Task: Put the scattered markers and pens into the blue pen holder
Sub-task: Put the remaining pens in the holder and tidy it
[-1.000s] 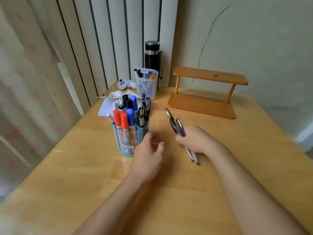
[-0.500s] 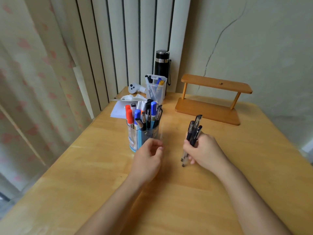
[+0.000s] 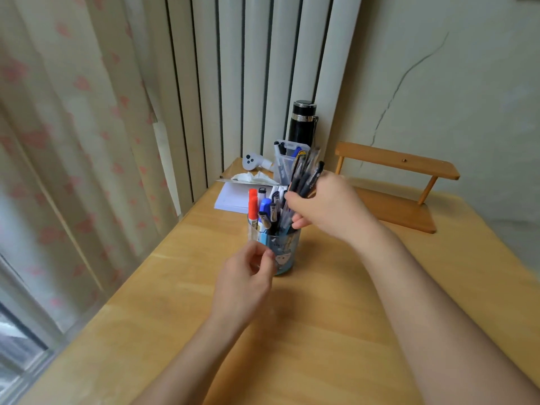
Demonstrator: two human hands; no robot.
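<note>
The blue pen holder (image 3: 285, 255) stands on the wooden table (image 3: 321, 331), packed with markers (image 3: 253, 204) with red, blue and black caps. My right hand (image 3: 327, 206) is closed around a bunch of dark pens (image 3: 305, 176), held directly above the holder; their lower ends dip toward its rim. My left hand (image 3: 245, 276) touches the holder's near left side, with the fingers curled against its wall.
Behind the holder lie a white notepad (image 3: 233, 197) and crumpled tissue (image 3: 252, 177). A clear box of pens (image 3: 287, 162), a white controller (image 3: 252, 161) and a black flask (image 3: 302, 124) stand by the blinds. A wooden shelf (image 3: 391, 185) stands at the right.
My right hand lifted the pens off the table, turned them upright and carried them left over the holder. My left hand stayed at the holder's side.
</note>
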